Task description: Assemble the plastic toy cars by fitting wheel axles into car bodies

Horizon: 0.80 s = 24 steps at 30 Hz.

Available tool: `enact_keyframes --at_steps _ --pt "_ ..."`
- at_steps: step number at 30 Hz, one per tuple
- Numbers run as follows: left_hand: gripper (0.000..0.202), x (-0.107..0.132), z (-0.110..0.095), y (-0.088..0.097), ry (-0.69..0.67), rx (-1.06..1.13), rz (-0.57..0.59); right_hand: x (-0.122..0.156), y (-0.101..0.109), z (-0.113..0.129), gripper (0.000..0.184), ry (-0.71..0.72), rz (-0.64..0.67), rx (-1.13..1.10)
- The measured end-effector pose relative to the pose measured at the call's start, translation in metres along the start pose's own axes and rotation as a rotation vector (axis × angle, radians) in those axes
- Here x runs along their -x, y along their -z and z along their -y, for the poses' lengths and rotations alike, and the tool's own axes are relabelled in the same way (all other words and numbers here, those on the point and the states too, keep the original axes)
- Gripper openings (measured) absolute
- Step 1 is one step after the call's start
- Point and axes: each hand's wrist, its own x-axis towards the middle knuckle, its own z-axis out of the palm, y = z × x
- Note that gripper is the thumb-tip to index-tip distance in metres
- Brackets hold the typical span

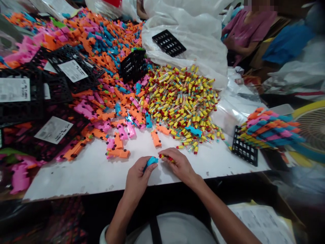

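Left hand (138,171) has a blue toy car (152,160) pinched between thumb and fingers, right over the near edge of the white table (86,176). Only the top and one end of it show, the rest is buried in the grip, so I can't make out its wheels. Right hand (179,166) is closed on a yellow-and-red tube (167,158), mostly covered by the fingers, and no clue whether there's more than one in there. The hands are close but not touching, with a small gap between the car and the tube.

Just past them is a heap of yellow tubes (182,98) with clear bits poking out, too jumbled to count. The big pile of toy cars (111,57) on the left is partly hidden under black trays (68,67); their labels are too blurry to read, and the leftmost one is cut off by the frame. Over on the right, a black rack (245,149) sits tilted with a stack of colorful cars, smeared at the far end in front of a fan (313,127) that's also cropped.
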Motion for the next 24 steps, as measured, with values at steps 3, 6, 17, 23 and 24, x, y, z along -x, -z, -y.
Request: enact_keyframes --at_steps 3,6,17,23,24 --pt "0.027 0.002 0.000 0.002 -0.035 -0.057 0.016 -0.002 0.004 0.001 0.022 0.035 0.049 0.004" --pt "0.027 0.002 0.002 0.002 -0.078 -0.117 0.031 -0.004 0.007 0.003 0.023 0.080 0.096 0.038" --pt "0.029 0.001 0.002 0.002 0.111 -0.045 0.068 -0.003 0.010 -0.004 0.021 0.355 0.228 0.456" --pt "0.031 -0.004 -0.007 0.006 0.249 0.116 0.132 -0.002 0.012 0.001 0.019 0.438 0.215 0.575" --pt "0.030 -0.005 -0.009 0.006 0.271 0.138 0.148 -0.001 0.012 0.002 0.020 0.453 0.196 0.597"
